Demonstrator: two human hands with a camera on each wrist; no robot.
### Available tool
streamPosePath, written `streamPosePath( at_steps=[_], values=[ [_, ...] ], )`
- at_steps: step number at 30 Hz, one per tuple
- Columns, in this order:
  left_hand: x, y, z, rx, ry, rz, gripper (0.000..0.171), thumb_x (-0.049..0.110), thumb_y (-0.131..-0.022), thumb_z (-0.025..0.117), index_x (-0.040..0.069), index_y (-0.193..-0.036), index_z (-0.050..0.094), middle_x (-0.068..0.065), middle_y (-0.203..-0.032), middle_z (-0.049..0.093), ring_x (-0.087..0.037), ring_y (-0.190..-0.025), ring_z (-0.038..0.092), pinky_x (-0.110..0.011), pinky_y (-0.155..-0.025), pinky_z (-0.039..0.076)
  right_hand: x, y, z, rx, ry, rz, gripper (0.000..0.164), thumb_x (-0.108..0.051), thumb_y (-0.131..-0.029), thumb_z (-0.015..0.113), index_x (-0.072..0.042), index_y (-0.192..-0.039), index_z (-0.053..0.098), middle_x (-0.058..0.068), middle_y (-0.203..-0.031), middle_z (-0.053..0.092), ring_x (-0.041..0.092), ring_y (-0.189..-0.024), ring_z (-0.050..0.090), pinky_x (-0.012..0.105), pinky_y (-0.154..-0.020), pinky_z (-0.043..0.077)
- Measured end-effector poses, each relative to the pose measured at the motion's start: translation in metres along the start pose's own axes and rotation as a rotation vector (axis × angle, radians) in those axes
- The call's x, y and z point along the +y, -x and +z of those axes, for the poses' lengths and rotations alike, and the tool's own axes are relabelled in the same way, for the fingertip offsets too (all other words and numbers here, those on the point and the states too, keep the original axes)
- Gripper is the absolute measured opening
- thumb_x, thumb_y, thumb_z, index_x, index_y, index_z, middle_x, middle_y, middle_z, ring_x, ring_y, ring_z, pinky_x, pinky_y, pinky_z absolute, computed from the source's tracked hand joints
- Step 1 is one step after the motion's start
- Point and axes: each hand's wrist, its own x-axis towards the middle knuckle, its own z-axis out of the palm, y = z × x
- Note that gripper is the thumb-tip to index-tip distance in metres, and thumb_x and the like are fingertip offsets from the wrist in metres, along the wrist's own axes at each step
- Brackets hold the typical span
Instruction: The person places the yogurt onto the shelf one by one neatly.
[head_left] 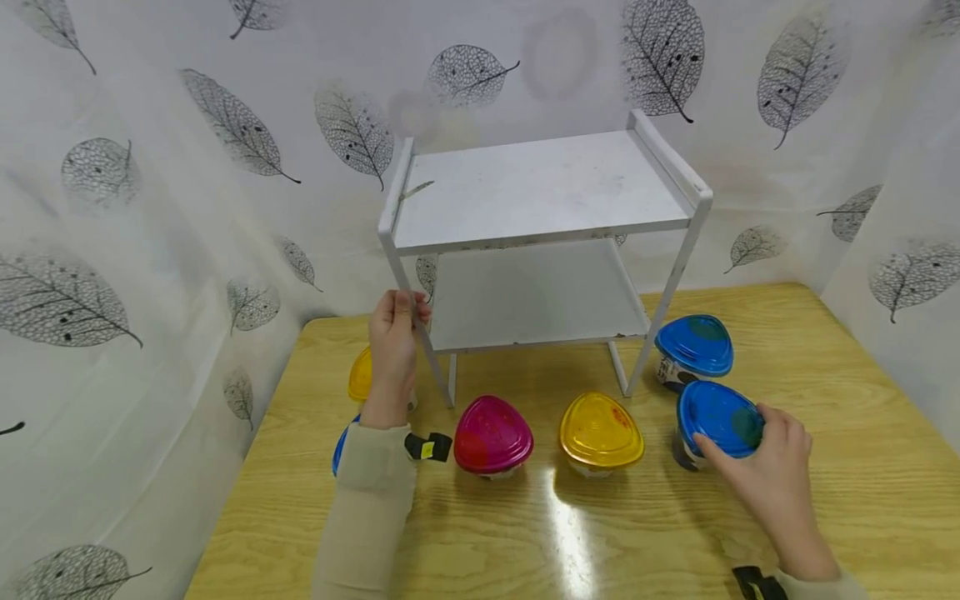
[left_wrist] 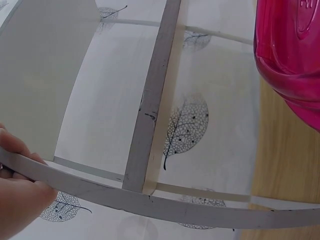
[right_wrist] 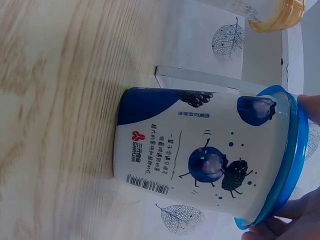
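A white two-tier rack (head_left: 540, 187) stands on the table, its left front upright (left_wrist: 100, 192) running through my left hand (head_left: 393, 354). The thumb and fingers of that hand wrap round the upright, level with the lower shelf (head_left: 532, 292). At the right, my right hand (head_left: 776, 475) grips a white tub with a blue lid (head_left: 720, 417), thumb and fingers at opposite sides of the lid's rim. In the right wrist view the tub's side (right_wrist: 200, 145) shows blueberry and blackberry pictures and a barcode. Its base is close to the tabletop.
A pink-lidded tub (head_left: 492, 435) and a yellow-lidded tub (head_left: 602, 430) stand before the rack. Another blue-lidded tub (head_left: 695, 344) is by its right leg. Behind my left arm, a yellow lid (head_left: 361, 375) and a blue lid are partly hidden. Leaf-patterned sheeting (head_left: 487, 117) surrounds the table.
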Motion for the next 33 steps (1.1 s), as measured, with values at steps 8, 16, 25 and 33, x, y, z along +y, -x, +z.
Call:
streamPosePath(
  at_steps=[8, 16, 25, 33],
  values=[
    [0.0016, 0.0002, 0.0011, 0.01, 0.02, 0.0, 0.026, 0.022, -0.094, 0.035, 0.006, -0.079, 0.049, -0.014, -0.08, 0.052, -0.014, -0.069, 0.048, -0.025, -0.07, 0.042, 0.0058, -0.0029, -0.0051, -0.084, -0.01, -0.032, 0.092, -0.035, -0.077, 0.066, 0.016, -0.132, 0.013, 0.037, -0.128, 0.016, 0.052, -0.116, 0.014, 0.068, -0.078, 0.026],
    [0.0017, -0.0003, 0.0021, 0.017, 0.038, -0.004, 0.026, 0.021, -0.094, 0.035, 0.007, -0.077, 0.049, -0.011, -0.08, 0.052, -0.013, -0.069, 0.048, -0.03, -0.072, 0.042, 0.0099, -0.0047, -0.0066, -0.122, -0.012, -0.093, 0.092, -0.029, -0.076, 0.066, 0.017, -0.132, 0.01, 0.038, -0.13, 0.013, 0.054, -0.118, 0.012, 0.069, -0.08, 0.024],
    [0.0005, -0.0002, 0.0019, 0.027, 0.037, -0.007, 0.026, 0.02, -0.094, 0.035, 0.007, -0.077, 0.049, -0.008, -0.079, 0.053, -0.013, -0.069, 0.049, -0.026, -0.07, 0.042, 0.0066, 0.0012, -0.0024, -0.01, -0.07, 0.0, 0.096, -0.036, -0.075, 0.068, 0.015, -0.133, 0.01, 0.037, -0.13, 0.012, 0.05, -0.118, 0.011, 0.066, -0.085, 0.019],
    [0.0009, 0.0001, 0.0019, 0.02, 0.032, 0.0, 0.026, 0.019, -0.095, 0.035, 0.007, -0.077, 0.049, -0.007, -0.078, 0.053, -0.013, -0.069, 0.048, -0.027, -0.07, 0.042, 0.0013, 0.0042, 0.003, 0.04, -0.056, 0.071, 0.098, -0.036, -0.069, 0.074, 0.016, -0.129, 0.017, 0.035, -0.123, 0.02, 0.047, -0.111, 0.018, 0.061, -0.081, 0.024]
  ],
)
